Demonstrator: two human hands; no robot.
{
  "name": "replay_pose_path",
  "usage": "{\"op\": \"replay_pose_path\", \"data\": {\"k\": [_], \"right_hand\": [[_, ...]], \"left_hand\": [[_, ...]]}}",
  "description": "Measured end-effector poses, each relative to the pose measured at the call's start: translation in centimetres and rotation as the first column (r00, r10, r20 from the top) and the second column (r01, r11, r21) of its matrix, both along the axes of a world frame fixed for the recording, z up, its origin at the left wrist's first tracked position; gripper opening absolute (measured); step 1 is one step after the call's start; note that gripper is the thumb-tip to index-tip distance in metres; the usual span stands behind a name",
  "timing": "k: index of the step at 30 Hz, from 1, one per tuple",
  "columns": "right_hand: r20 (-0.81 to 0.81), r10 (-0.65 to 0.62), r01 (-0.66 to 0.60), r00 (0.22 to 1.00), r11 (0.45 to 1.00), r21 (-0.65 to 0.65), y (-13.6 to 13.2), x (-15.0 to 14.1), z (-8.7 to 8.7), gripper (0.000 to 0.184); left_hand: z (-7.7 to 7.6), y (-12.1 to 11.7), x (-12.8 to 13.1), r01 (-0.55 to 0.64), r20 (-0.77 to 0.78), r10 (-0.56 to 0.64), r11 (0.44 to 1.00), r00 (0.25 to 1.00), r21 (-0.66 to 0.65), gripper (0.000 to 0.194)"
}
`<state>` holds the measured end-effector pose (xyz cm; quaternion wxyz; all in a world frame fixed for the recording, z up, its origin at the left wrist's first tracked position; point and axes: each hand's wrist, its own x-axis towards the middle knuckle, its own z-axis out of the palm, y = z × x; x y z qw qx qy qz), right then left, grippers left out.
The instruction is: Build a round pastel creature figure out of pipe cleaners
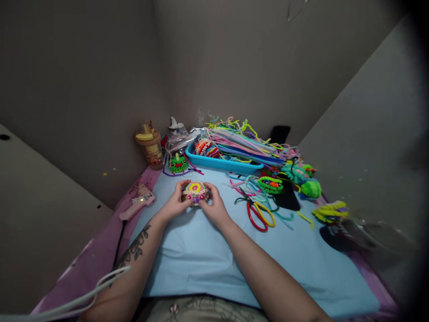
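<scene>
Between my two hands is a small round pipe-cleaner figure [195, 188], cream with a yellow and pink hexagon on top and two red eye-like dots on its front. My left hand [176, 199] grips its left side, the thumb along the lower front edge. On the opposite side my right hand [213, 203] closes round it in the same way. The figure's underside is hidden. Just behind it sits a green pipe-cleaner figure [178, 164] with a red mouth. Scissors [258, 212] with one red and one yellow handle lie to the right of my right hand.
A blue tray [228, 166] at the back holds many coloured pipe cleaners [244, 143] and a striped piece. At left are a lidded cup [149, 145] and a pink glue gun [138, 205] with a black cord. More green figures [271, 184] and cut strands lie right. Pale blue cloth [197, 259] covers the table.
</scene>
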<state>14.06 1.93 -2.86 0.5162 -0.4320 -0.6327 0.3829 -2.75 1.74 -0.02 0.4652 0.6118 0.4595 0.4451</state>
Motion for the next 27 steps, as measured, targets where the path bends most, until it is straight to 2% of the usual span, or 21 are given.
{"op": "replay_pose_path", "data": {"k": [10, 27], "right_hand": [[0.05, -0.029, 0.028, 0.998, 0.999, 0.032, -0.13, -0.13, 0.72, 0.055], [0.147, -0.088, 0.071, 0.985, 0.991, 0.115, -0.22, -0.66, 0.86, 0.047]], "left_hand": [[0.18, -0.02, 0.31, -0.018, -0.053, 0.019, 1.0, 0.998, 0.009, 0.055], [0.38, -0.08, 0.5, -0.01, -0.085, 0.012, 1.0, 0.996, 0.016, 0.051]]}}
